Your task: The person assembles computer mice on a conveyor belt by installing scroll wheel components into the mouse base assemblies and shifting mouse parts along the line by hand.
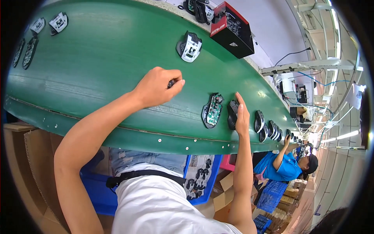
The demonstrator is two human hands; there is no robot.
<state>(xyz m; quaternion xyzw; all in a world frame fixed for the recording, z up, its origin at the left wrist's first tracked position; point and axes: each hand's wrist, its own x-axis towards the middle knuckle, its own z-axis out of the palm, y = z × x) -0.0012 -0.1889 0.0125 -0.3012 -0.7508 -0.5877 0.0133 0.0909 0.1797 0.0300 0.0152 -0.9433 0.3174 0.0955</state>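
White shirt point(156, 199) fabric lies nearest the camera, below a green work surface point(97, 89). Past it, the left hand point(159, 86) is clenched around a small dark part point(171, 83), mostly hidden, so its kind cannot be told. The right hand point(242, 119) has its fingers extended along the right side of a black mouse shell point(232, 113); no grasp shows, and whether they touch is unclear. Between the 2 hands, an open mouse half point(205, 116) with a green circuit board point(214, 110) rests on the surface, right of the fist and closer to the shirt. Its long axis runs roughly away from the shirt, the far end leaning slightly right. Of the 2 hands, the right is nearer to it, with the black shell standing between.
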